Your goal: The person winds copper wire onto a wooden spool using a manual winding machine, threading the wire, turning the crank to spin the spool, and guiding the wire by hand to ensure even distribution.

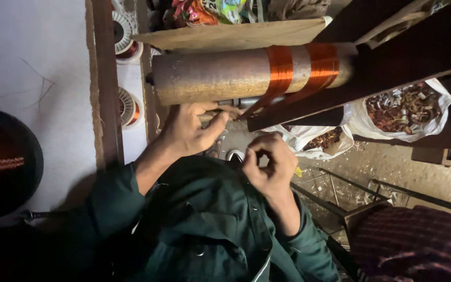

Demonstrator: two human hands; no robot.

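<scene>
- Your left hand (191,128) is up against the underside of the drum (236,75), fingers curled near a small metal part under it; whether it grips anything you cannot tell from here.
- Your right hand (270,162) sits lower and apart from the left, thumb and fingertips pinched together, likely on fine wire, though the strand itself is too thin to see.
- The drum lies level across the frame, with two bands of copper wire (301,65) wound near its right end; strands slant down from them towards your left hand, seemingly kept taut.
- A dark beam (371,78) crosses behind the drum's right end.
- White bags (403,112) of scrap sit beyond your right hand, on the floor.
- A wire spool (126,107) rests left of the drum, well clear of both hands.
</scene>
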